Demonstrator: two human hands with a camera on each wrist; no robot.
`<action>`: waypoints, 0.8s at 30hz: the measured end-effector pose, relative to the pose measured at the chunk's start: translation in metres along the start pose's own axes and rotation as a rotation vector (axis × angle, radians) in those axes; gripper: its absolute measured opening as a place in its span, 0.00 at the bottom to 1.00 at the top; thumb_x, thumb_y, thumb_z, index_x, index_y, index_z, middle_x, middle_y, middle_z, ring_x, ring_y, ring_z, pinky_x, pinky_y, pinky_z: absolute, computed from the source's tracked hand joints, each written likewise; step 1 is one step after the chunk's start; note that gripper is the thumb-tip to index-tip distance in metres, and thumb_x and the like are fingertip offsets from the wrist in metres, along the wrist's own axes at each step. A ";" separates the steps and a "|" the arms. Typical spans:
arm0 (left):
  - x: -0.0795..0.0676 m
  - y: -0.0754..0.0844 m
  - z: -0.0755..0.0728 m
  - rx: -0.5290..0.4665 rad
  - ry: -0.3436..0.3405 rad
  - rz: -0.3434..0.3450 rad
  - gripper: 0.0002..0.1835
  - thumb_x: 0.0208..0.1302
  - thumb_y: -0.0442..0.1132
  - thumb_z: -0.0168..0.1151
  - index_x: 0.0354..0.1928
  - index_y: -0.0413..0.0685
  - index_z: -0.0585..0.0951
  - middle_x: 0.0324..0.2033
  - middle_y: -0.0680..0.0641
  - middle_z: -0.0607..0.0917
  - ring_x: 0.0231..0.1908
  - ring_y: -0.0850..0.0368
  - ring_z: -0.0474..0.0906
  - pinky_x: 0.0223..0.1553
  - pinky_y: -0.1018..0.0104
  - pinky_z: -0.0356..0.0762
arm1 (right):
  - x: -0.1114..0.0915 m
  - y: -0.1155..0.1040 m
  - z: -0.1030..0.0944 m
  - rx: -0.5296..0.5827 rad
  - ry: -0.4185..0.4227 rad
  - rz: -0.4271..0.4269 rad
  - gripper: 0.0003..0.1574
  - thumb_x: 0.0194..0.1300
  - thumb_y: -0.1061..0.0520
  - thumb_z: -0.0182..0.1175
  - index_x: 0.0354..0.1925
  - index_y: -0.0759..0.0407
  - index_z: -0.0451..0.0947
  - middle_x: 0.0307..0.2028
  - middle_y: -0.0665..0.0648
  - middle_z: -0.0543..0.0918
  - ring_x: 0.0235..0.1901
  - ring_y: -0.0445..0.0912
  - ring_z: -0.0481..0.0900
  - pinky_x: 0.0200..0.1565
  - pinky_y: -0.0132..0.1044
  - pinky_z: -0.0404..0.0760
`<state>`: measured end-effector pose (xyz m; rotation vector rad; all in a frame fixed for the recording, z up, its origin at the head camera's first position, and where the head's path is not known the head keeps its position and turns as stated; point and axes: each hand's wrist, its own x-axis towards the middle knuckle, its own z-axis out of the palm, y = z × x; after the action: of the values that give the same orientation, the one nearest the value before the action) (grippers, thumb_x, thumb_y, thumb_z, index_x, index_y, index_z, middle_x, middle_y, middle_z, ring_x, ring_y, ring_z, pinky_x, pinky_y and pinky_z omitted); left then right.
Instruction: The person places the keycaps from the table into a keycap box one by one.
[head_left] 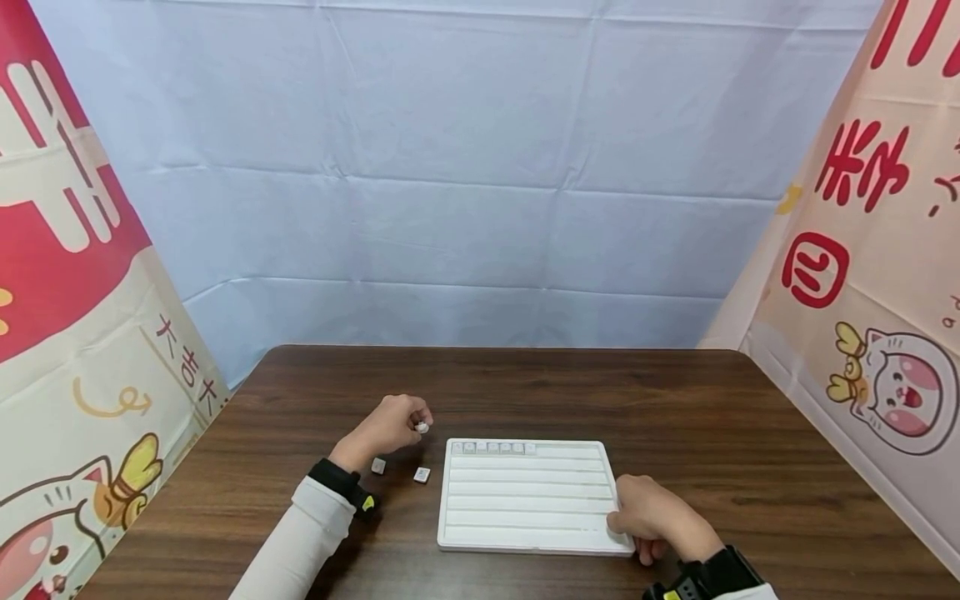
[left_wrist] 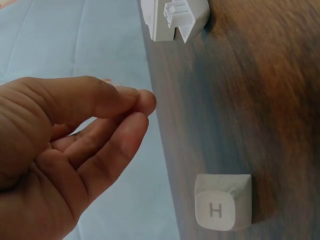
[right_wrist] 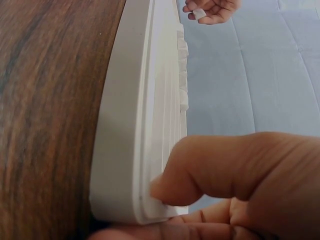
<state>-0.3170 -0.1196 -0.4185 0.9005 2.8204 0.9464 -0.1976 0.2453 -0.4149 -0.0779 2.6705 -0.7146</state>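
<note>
My left hand [head_left: 392, 423] pinches a small white keycap [head_left: 422, 427] between thumb and fingertips, above the table left of the white ridged tray [head_left: 525, 506]. Fingers mostly cover that keycap in the left wrist view. My right hand [head_left: 651, 515] grips the near right corner of the tray, thumb on top and other fingers along its edge. A row of several keycaps [head_left: 495, 448] fills part of the tray's far channel. Loose on the table by my left hand lie two keycaps, one [head_left: 378, 467] near the wrist and one [head_left: 422, 475] nearer the tray. The left wrist view shows an H keycap [left_wrist: 216, 207].
The dark wooden table [head_left: 675, 408] carries the tray near its front. A pale blue cloth [head_left: 450, 233] hangs behind it, with printed cloths on the left [head_left: 67, 350] and right [head_left: 862, 350]. At the top of the left wrist view, a white plastic piece [left_wrist: 186, 17] is cut off.
</note>
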 end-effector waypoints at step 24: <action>-0.001 -0.001 0.000 -0.112 0.059 -0.020 0.09 0.53 0.24 0.64 0.37 0.39 0.80 0.26 0.53 0.77 0.26 0.59 0.74 0.26 0.66 0.73 | -0.002 -0.001 -0.001 0.008 -0.002 -0.010 0.07 0.52 0.67 0.54 0.20 0.64 0.72 0.05 0.56 0.72 0.04 0.42 0.70 0.08 0.32 0.67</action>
<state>-0.3167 -0.1208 -0.4188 0.8442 2.7850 1.1344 -0.1960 0.2451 -0.4128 -0.0898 2.6673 -0.7281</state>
